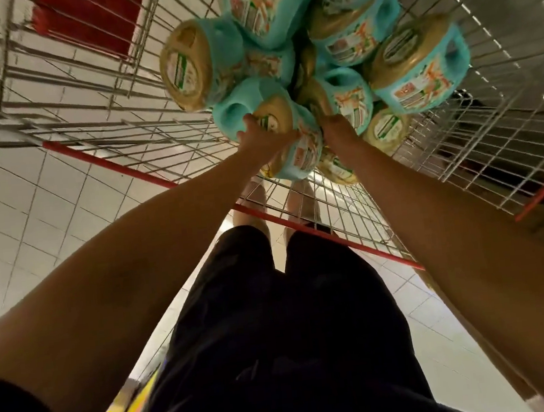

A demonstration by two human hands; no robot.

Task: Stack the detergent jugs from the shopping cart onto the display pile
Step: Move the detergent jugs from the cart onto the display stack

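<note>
As I lean over the wire shopping cart (347,204), my left hand (261,136) is wrapped over the gold cap of a teal detergent jug (276,128) w/ fingers curled, at the cart's near side. Right of it, my right hand (334,125) reaches btwn more jugs (416,63); can't tell its grip. Jugs lie piled inside the cart.

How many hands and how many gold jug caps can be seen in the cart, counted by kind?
Hands: 2, the left hand and the right hand
Gold caps seen clearly: 6, for example this cap; others may be hidden among the jugs
Total: 8
</note>
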